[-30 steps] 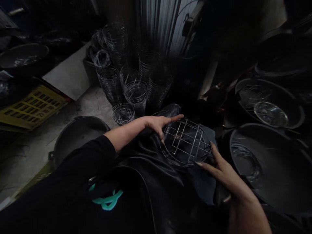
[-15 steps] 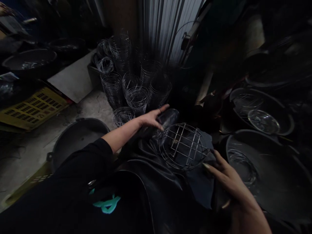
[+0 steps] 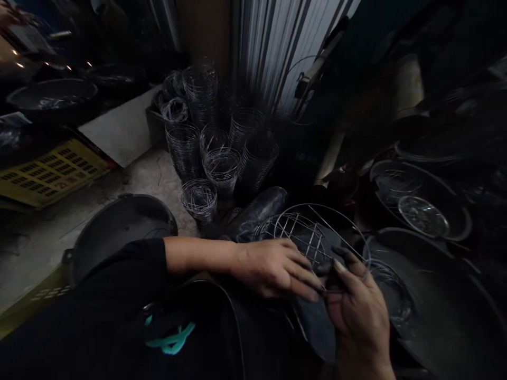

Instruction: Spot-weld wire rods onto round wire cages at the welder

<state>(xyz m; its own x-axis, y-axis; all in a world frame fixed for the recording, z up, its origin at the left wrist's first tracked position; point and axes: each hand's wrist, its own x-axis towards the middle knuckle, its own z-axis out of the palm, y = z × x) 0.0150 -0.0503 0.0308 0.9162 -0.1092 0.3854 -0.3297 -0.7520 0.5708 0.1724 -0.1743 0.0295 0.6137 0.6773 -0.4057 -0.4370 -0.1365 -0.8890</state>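
Observation:
A thin wire ring [image 3: 336,209] with a straight wire across it rises from my right hand [image 3: 358,303], whose thumb and fingers pinch it near its right side. My left hand [image 3: 277,266] reaches across, palm down, its fingers together and their tips meeting the right fingertips at the ring's near edge. The left thumb is hidden, and so is whatever those fingers grip. Just beyond the hands, a round wire grate [image 3: 291,228] with crossed bars lies over a dark sheet [image 3: 319,322] on my lap, partly covered by the left hand and the ring.
Stacks of wire grates [image 3: 182,150] stand on the floor ahead. To the right are a large dark basin [image 3: 447,285] with wire rings and another basin [image 3: 459,198]. At left are an upturned-looking dark round tub [image 3: 119,232] and a yellow crate [image 3: 55,171]. Sparks glint at upper left.
My left hand has come from beyond the grate back across to my right hand. My right hand has turned palm up and now holds a wire ring above the grate.

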